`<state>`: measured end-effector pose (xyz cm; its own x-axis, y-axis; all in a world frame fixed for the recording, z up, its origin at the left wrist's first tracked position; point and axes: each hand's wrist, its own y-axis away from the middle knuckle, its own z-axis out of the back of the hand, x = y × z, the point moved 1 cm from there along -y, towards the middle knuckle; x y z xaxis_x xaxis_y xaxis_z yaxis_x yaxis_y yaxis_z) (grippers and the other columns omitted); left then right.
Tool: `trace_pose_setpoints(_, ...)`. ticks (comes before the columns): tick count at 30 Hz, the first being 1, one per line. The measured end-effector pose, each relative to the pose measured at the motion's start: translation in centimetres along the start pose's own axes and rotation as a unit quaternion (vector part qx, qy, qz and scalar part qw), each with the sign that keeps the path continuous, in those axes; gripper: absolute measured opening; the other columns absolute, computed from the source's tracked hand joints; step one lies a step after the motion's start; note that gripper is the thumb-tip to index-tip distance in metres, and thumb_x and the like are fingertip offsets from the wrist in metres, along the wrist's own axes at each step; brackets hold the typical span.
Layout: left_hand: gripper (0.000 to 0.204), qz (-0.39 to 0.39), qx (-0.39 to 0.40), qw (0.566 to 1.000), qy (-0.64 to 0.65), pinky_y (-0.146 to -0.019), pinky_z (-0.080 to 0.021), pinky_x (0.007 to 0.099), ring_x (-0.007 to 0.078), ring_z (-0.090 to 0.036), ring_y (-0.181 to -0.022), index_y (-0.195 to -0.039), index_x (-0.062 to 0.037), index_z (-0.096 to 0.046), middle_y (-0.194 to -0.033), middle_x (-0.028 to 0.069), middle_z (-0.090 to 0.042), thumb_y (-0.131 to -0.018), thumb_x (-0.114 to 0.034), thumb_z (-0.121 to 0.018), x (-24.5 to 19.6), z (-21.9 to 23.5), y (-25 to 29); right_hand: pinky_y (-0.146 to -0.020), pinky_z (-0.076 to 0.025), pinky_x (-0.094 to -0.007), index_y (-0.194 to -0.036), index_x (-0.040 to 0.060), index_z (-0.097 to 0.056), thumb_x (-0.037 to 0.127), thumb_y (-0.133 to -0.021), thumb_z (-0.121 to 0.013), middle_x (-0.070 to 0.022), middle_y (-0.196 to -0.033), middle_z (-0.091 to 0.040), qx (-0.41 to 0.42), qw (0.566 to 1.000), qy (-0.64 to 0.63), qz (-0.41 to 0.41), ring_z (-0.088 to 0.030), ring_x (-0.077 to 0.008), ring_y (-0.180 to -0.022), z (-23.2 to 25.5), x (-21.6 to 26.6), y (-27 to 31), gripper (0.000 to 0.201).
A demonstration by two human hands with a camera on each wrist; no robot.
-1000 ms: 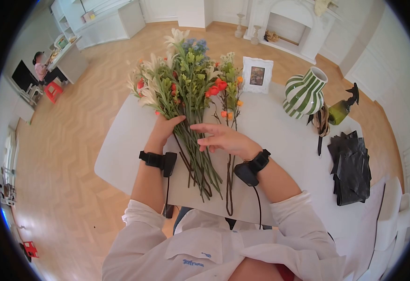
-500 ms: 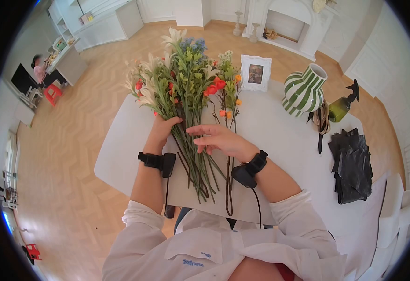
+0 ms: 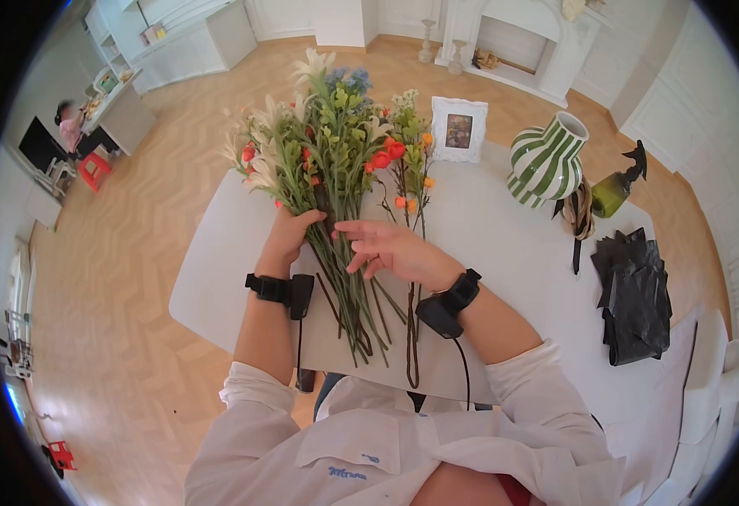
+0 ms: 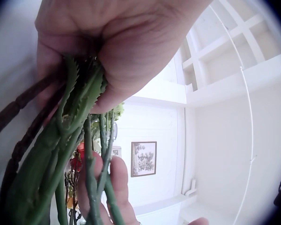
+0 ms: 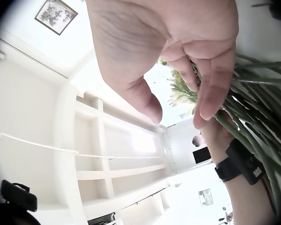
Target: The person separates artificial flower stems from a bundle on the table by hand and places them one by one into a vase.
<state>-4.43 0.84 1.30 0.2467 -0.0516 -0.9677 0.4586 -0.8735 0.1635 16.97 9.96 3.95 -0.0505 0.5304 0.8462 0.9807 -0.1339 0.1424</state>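
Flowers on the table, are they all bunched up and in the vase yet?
Mostly bunched: the left hand grips the bouquet by its stems, and the right hand fingers those stems. One orange-berry sprig lies apart on the table. The striped vase shows no flowers yet.

Left hand (image 4: 117,47) clamped around a bundle of green stems (image 4: 65,154), serrated leaves at the grip. Fingers of the other hand (image 4: 114,187) touching stems lower down. Framed picture (image 4: 144,158) on far wall.
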Motion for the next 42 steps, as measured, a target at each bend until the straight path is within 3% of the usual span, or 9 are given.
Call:
trace_pose_setpoints(6, 0.036, -0.005, -0.015, 1.000, -0.004, -0.068, -0.056, 0.0342, 0.0222, -0.066, -0.082, -0.120, -0.0004, -0.055, -0.100, 0.0092, -0.066, -0.084, 0.001, -0.062, 0.5, 0.1, -0.4, -0.063, -0.048, -0.0222, -0.140, 0.0013, -0.048, 0.019, -0.092, -0.069, 0.0009, -0.120, -0.059, -0.019, 0.997, 0.026, 0.068, -0.061, -0.0076, -0.077, -0.1, 1.6, 0.7, 0.056)
trace_pose_setpoints(12, 0.032, -0.028, 0.006, 0.999, 0.017, -0.062, -0.055, 0.0336, 0.0213, -0.067, -0.078, -0.113, 0.0039, -0.058, -0.096, 0.0120, -0.069, -0.082, 0.003, -0.060, -0.2, -0.3, 0.1, -0.059, -0.045, -0.0212, -0.130, 0.0069, -0.059, 0.014, -0.090, -0.070, 0.0001, -0.110, -0.064, -0.067, 0.990, 0.007, 0.127, -0.058, -0.0066, -0.072, -0.2, 3.3, 1.6, 0.041)
trace_pose_setpoints(18, 0.028, -0.063, 0.036, 0.997, -0.007, -0.058, -0.054, 0.0333, 0.0231, -0.067, -0.075, -0.110, 0.0051, -0.058, -0.090, 0.0133, -0.069, -0.081, 0.003, -0.056, -0.7, -0.4, 0.2, -0.061, -0.045, -0.0206, -0.126, 0.0076, -0.059, 0.011, -0.090, -0.070, -0.0031, -0.116, -0.065, -0.049, 0.986, 0.018, 0.155, -0.058, -0.0077, -0.072, 1.0, 4.5, 2.1, 0.038)
trace_pose_setpoints(24, 0.026, -0.088, -0.017, 0.996, 0.025, -0.054, -0.052, 0.0328, 0.0241, -0.067, -0.070, -0.106, 0.0061, -0.058, -0.087, 0.0144, -0.069, -0.080, 0.002, -0.055, -1.0, -1.1, 0.5, -0.061, -0.044, -0.0210, -0.126, 0.0089, -0.058, 0.009, -0.091, -0.069, -0.0046, -0.123, -0.064, -0.031, 0.988, 0.011, 0.150, -0.061, -0.0086, -0.075, -0.2, 4.6, 2.7, 0.037)
trace_pose_setpoints(27, 0.035, -0.069, -0.008, 0.998, 0.005, -0.057, -0.052, 0.0323, 0.0238, -0.065, -0.074, -0.117, 0.0027, -0.054, -0.087, 0.0140, -0.067, -0.082, -0.001, -0.054, -0.8, -0.7, 0.3, -0.061, -0.044, -0.0213, -0.126, 0.0090, -0.058, 0.008, -0.092, -0.068, -0.0040, -0.123, -0.064, -0.022, 0.985, 0.005, 0.169, -0.061, -0.0087, -0.075, -0.6, 4.6, 2.7, 0.035)
trace_pose_setpoints(34, 0.033, -0.076, 0.005, 0.997, -0.014, -0.056, -0.052, 0.0318, 0.0233, -0.065, -0.070, -0.115, 0.0030, -0.054, -0.088, 0.0147, -0.068, -0.082, -0.001, -0.054, -0.7, -0.5, 0.1, -0.060, -0.042, -0.0211, -0.120, 0.0085, -0.058, 0.009, -0.092, -0.068, -0.0042, -0.118, -0.064, -0.038, 0.984, 0.012, 0.173, -0.058, -0.0076, -0.072, -0.9, 5.0, 3.0, 0.029)
trace_pose_setpoints(37, 0.028, -0.085, 0.001, 0.996, -0.001, -0.054, -0.052, 0.0324, 0.0236, -0.065, -0.068, -0.108, 0.0048, -0.057, -0.084, 0.0146, -0.069, -0.081, 0.000, -0.054, -0.8, -0.7, 0.1, -0.058, -0.041, -0.0206, -0.107, 0.0073, -0.057, 0.010, -0.091, -0.069, -0.0054, -0.110, -0.067, -0.059, 0.986, -0.006, 0.157, -0.056, -0.0074, -0.067, -0.6, 4.7, 3.3, 0.020)
trace_pose_setpoints(38, 0.023, -0.094, -0.003, 0.996, 0.008, -0.052, -0.052, 0.0331, 0.0240, -0.065, -0.066, -0.101, 0.0067, -0.060, -0.081, 0.0149, -0.069, -0.080, 0.001, -0.054, -0.8, -0.8, 0.1, -0.055, -0.040, -0.0203, -0.101, 0.0078, -0.055, 0.012, -0.091, -0.070, -0.0062, -0.105, -0.068, -0.069, 0.989, 0.002, 0.134, -0.055, -0.0076, -0.063, 0.2, 3.9, 3.2, 0.019)
trace_pose_setpoints(42, 0.025, -0.086, -0.016, 0.996, 0.004, -0.054, -0.053, 0.0331, 0.0246, -0.066, -0.068, -0.104, 0.0072, -0.058, -0.084, 0.0145, -0.068, -0.080, 0.001, -0.055, -0.6, -0.8, 0.1, -0.047, -0.038, -0.0203, -0.090, 0.0102, -0.045, 0.013, -0.090, -0.070, -0.0088, -0.092, -0.069, -0.113, 0.990, 0.061, 0.050, -0.056, -0.0095, -0.055, 1.1, 2.8, 4.4, 0.025)
